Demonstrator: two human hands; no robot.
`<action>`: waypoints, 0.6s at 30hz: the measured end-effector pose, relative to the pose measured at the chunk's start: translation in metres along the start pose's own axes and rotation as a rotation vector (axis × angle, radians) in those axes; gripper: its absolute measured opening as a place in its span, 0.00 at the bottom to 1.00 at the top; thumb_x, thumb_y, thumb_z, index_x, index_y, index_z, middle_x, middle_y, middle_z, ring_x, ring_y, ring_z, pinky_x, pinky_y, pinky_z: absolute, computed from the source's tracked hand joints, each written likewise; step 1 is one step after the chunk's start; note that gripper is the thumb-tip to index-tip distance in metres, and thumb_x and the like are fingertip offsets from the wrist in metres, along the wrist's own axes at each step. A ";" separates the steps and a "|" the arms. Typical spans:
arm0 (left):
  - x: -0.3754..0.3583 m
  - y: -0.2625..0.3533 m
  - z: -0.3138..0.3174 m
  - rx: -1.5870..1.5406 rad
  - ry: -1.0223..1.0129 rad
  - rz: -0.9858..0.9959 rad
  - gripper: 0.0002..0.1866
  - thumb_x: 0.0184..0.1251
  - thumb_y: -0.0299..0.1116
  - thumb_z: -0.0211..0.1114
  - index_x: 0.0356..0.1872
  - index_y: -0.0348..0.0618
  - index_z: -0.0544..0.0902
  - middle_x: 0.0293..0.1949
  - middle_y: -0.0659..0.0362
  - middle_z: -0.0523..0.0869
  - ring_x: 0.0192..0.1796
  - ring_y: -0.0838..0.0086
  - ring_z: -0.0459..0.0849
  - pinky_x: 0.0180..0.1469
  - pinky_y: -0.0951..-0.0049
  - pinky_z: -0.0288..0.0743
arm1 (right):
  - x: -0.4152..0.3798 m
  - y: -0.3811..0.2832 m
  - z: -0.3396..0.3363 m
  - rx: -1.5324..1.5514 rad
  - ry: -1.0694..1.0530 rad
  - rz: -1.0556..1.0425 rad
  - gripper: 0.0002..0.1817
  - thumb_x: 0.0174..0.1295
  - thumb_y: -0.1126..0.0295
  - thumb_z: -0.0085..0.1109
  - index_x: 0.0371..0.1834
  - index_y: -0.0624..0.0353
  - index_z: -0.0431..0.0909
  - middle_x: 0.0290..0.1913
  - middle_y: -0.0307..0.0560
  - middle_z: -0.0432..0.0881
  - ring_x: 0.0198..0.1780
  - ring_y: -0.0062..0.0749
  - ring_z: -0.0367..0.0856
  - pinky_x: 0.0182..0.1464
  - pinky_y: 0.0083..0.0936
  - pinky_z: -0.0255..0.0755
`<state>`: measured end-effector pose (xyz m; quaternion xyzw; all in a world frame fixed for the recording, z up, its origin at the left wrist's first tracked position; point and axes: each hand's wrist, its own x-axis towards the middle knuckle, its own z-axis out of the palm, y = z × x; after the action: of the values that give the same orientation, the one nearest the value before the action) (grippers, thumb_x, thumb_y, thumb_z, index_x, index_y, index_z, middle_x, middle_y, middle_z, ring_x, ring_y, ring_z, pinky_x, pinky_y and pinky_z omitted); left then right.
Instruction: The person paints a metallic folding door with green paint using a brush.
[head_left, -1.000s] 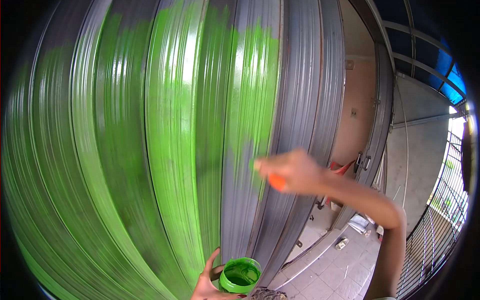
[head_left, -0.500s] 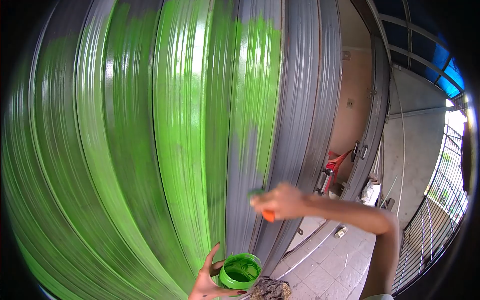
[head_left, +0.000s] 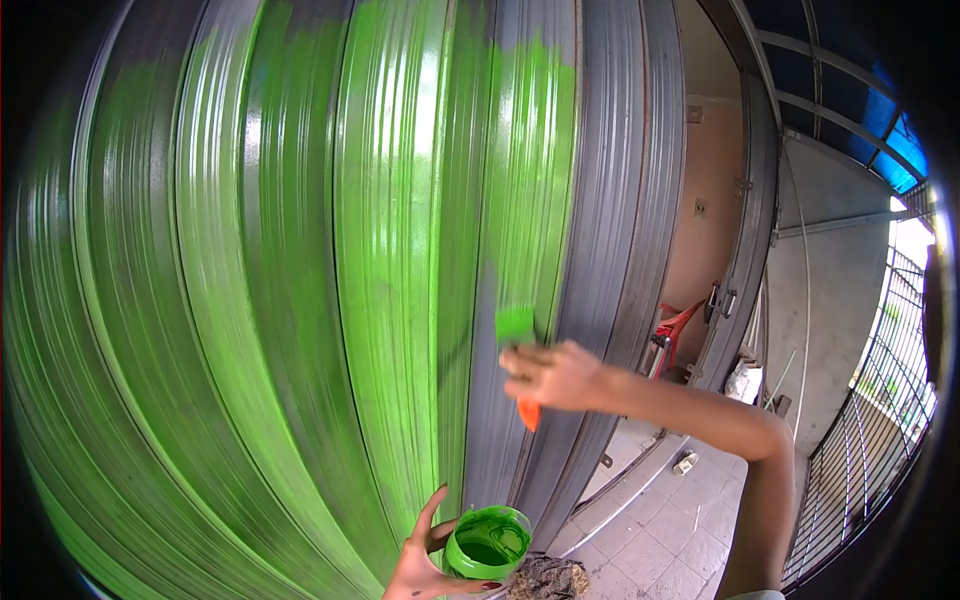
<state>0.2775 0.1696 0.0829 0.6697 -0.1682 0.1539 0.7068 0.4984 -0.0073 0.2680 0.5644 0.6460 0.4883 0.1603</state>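
Right of centre, the right hand [head_left: 550, 377] grips a paintbrush [head_left: 515, 324] at the ribbed panel [head_left: 388, 250]; near and lower, the left hand [head_left: 418, 570] curls around an uncovered cup [head_left: 482, 570] of green paint [head_left: 484, 552]. Tilting could spill it (the mouth is wide), and overloading the paintbrush might cause drips.

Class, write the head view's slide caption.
Right hand grips orange-handled paintbrush by part-green, ribbed grey metal panel; left hand holds round green paint tub.

A: How do we find the paintbrush [head_left: 515, 326]?
B: Green bristles [head_left: 514, 319] uppermost, orange handle [head_left: 528, 414] downward, before a partly green ridged metal panel [head_left: 531, 220].
A: And the paint tub [head_left: 476, 571]?
B: Below, we see it open, green paint [head_left: 486, 553] inside.
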 end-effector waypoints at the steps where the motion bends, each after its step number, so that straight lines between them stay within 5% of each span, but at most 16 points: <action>1: -0.002 -0.001 -0.001 0.024 -0.007 0.006 0.71 0.27 0.25 0.87 0.76 0.41 0.45 0.52 0.47 0.84 0.58 0.60 0.82 0.64 0.57 0.72 | -0.001 -0.004 0.000 0.215 -0.109 0.059 0.08 0.48 0.77 0.60 0.29 0.51 0.74 0.43 0.44 0.84 0.34 0.33 0.86 0.25 0.26 0.79; 4: -0.002 -0.002 -0.005 0.055 -0.019 0.018 0.71 0.27 0.25 0.87 0.75 0.40 0.45 0.52 0.47 0.84 0.57 0.61 0.82 0.64 0.57 0.72 | 0.004 0.001 -0.008 0.653 -0.311 0.237 0.10 0.43 0.81 0.59 0.28 0.53 0.75 0.38 0.37 0.87 0.29 0.34 0.86 0.28 0.26 0.81; 8: -0.001 0.000 -0.002 0.075 -0.027 0.027 0.71 0.27 0.25 0.87 0.75 0.40 0.46 0.52 0.48 0.84 0.57 0.60 0.82 0.64 0.57 0.72 | 0.032 0.081 -0.039 0.362 -0.094 0.407 0.09 0.49 0.82 0.55 0.29 0.53 0.78 0.43 0.42 0.88 0.37 0.32 0.89 0.30 0.24 0.82; 12: -0.001 -0.007 -0.003 0.036 -0.034 0.026 0.71 0.27 0.24 0.87 0.76 0.40 0.45 0.52 0.47 0.84 0.58 0.60 0.82 0.64 0.57 0.72 | 0.046 0.101 -0.065 -0.067 0.269 0.296 0.07 0.51 0.78 0.60 0.32 0.54 0.78 0.50 0.47 0.85 0.43 0.32 0.88 0.31 0.23 0.83; 13: -0.003 -0.006 -0.004 0.030 -0.032 0.026 0.71 0.27 0.24 0.87 0.76 0.41 0.45 0.52 0.47 0.84 0.58 0.60 0.82 0.64 0.57 0.72 | 0.046 0.100 -0.064 -0.164 0.333 0.271 0.07 0.51 0.77 0.61 0.32 0.54 0.77 0.51 0.48 0.85 0.44 0.33 0.88 0.31 0.22 0.83; 15: -0.004 -0.004 -0.004 0.020 -0.030 0.029 0.71 0.27 0.24 0.87 0.76 0.41 0.45 0.52 0.46 0.84 0.58 0.59 0.82 0.65 0.56 0.71 | 0.027 0.065 -0.035 -0.195 0.016 0.160 0.06 0.51 0.73 0.63 0.31 0.53 0.75 0.52 0.50 0.82 0.46 0.35 0.87 0.32 0.22 0.84; 18: -0.010 -0.011 -0.009 -0.051 -0.016 0.009 0.72 0.27 0.23 0.87 0.76 0.41 0.44 0.53 0.46 0.83 0.58 0.59 0.82 0.64 0.56 0.72 | -0.006 -0.011 0.010 -0.133 0.039 0.080 0.07 0.52 0.70 0.62 0.29 0.51 0.73 0.48 0.50 0.81 0.39 0.38 0.87 0.27 0.25 0.82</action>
<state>0.2739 0.1782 0.0684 0.6521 -0.1807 0.1472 0.7214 0.5016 -0.0065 0.2522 0.5682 0.5920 0.5472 0.1652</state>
